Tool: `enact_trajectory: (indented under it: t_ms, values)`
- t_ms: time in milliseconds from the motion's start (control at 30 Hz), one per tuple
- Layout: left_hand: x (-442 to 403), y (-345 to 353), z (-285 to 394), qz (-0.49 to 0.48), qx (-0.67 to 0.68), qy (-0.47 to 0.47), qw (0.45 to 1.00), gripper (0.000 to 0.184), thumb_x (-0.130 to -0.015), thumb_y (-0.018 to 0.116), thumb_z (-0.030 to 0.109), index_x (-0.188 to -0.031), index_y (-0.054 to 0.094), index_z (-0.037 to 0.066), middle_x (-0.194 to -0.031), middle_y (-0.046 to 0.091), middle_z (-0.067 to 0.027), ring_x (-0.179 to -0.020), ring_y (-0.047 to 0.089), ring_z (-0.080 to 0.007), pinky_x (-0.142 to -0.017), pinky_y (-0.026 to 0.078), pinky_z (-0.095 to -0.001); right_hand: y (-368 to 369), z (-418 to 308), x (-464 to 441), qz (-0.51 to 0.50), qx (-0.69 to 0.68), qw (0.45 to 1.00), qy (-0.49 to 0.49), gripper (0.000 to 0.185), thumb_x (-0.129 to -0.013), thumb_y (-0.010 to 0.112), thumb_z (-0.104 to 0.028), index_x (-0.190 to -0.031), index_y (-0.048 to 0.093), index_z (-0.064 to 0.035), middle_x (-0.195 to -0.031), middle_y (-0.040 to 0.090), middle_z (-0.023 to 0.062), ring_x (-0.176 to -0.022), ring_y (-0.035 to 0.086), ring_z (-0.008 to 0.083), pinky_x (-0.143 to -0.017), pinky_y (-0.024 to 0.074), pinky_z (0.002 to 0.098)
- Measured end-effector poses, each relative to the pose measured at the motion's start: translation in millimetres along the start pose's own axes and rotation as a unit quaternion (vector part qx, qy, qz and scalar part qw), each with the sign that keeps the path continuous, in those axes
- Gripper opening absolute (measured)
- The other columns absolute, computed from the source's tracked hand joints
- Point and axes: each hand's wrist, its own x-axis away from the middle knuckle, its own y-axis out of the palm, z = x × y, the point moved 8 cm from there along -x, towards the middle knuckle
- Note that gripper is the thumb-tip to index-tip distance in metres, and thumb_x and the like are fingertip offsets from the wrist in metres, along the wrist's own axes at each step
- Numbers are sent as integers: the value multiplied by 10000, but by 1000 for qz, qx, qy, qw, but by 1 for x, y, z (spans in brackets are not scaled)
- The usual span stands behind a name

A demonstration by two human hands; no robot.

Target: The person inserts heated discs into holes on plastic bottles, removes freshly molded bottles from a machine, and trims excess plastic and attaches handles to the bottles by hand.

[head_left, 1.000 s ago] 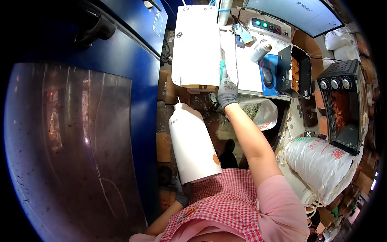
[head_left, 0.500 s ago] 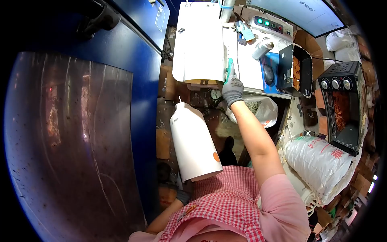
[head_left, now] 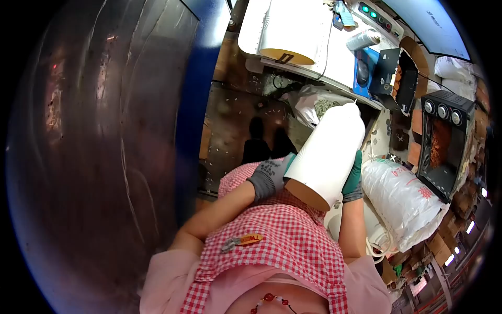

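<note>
A white bottle-shaped shell [head_left: 328, 152] is held slanted between my two gloved hands, its narrow neck up and right, its wide open end toward the apron. My left hand [head_left: 273, 175], in a grey and green glove, grips the lower left rim. On the right side of the shell, my right hand [head_left: 353, 180] presses with its fingers along the surface, partly hidden by the shell. A second white curved piece [head_left: 290, 31] lies on the white worktable [head_left: 251, 37], its yellowish open edge facing me.
A large dark glossy panel [head_left: 99, 157] fills the left. Right of the table are a black box [head_left: 387, 73], a small oven [head_left: 444, 141] and a filled white sack [head_left: 402, 201]. A spray can [head_left: 363, 40] and mouse [head_left: 362, 72] lie on the table.
The white shell has moved right and now tilts the other way. My right hand has left the table and come onto the shell. My left hand has come up into clearer view. The whole view has shifted.
</note>
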Motion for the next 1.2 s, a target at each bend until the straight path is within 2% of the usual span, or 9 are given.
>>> enact_trajectory:
  t_ms: [267,367,533,567,600,833,967,1033,1200]
  values:
    - [16,-75,19,393,166,69,902,236,-924,588,74,-1148,586,-2,-941,661,-121,-851,652,-219,-784,524,-293,18,-61,-1,17,-105,971,-216,717,-950,486,-578,-1449,396,-71,-1404,502,106,-1224,512,273,-1059,405,412]
    - [16,-55,32,180,526,-37,830,297,-1009,531,243,-1133,610,-15,-981,677,-58,-849,620,-101,-764,499,-233,47,-80,17,9,-128,951,-283,734,-953,472,-585,-1452,382,-54,-1414,487,113,-1230,505,267,-1053,409,402]
    - [34,-82,136,449,-141,259,844,326,-984,596,282,-1137,623,-4,-880,653,-11,-802,603,-99,-642,520,-270,46,-104,51,40,-44,915,-400,731,-953,500,-539,-1453,351,-26,-1406,471,149,-1245,498,265,-1054,416,410]
    - [14,-81,111,381,240,113,886,276,-972,612,249,-1091,627,0,-843,636,-2,-746,580,-90,-620,506,-264,44,-109,62,51,-30,902,-427,729,-951,513,-522,-1455,339,-23,-1403,468,148,-1243,500,264,-1052,417,413]
    - [-3,-46,92,248,578,-52,776,228,-959,628,215,-1046,631,5,-806,618,7,-690,558,-80,-598,493,-258,43,-109,69,50,-34,902,-428,729,-951,513,-522,-1455,339,-23,-1403,468,148,-1243,500,264,-1052,417,413]
    - [-23,-38,116,323,341,100,877,233,-978,453,154,-800,561,50,-739,488,60,-660,440,-36,-575,378,-209,-64,-126,121,206,126,848,-471,855,-899,591,-528,-1497,267,-12,-1473,391,154,-1317,420,283,-1091,364,435]
    - [-29,-11,164,243,326,115,906,312,-969,534,154,-674,484,65,-643,414,79,-600,358,-29,-515,317,-235,-159,-179,160,-222,-213,875,-374,944,-849,560,-674,-1477,324,-9,-1489,395,181,-1338,433,309,-1100,389,468]
    - [-33,11,171,224,270,102,931,277,-974,538,202,-754,548,34,-695,480,62,-627,416,-40,-544,362,-234,-229,-188,166,90,-138,884,-437,972,-820,568,-704,-1473,337,-23,-1474,416,190,-1325,447,320,-1087,406,476]
    - [-70,49,130,361,345,94,861,234,-948,538,124,-882,672,-55,-773,618,4,-685,517,-78,-674,458,-241,-265,-176,179,99,-63,896,-427,870,-850,601,-569,-1472,333,-21,-1458,438,166,-1311,466,310,-1067,425,446]
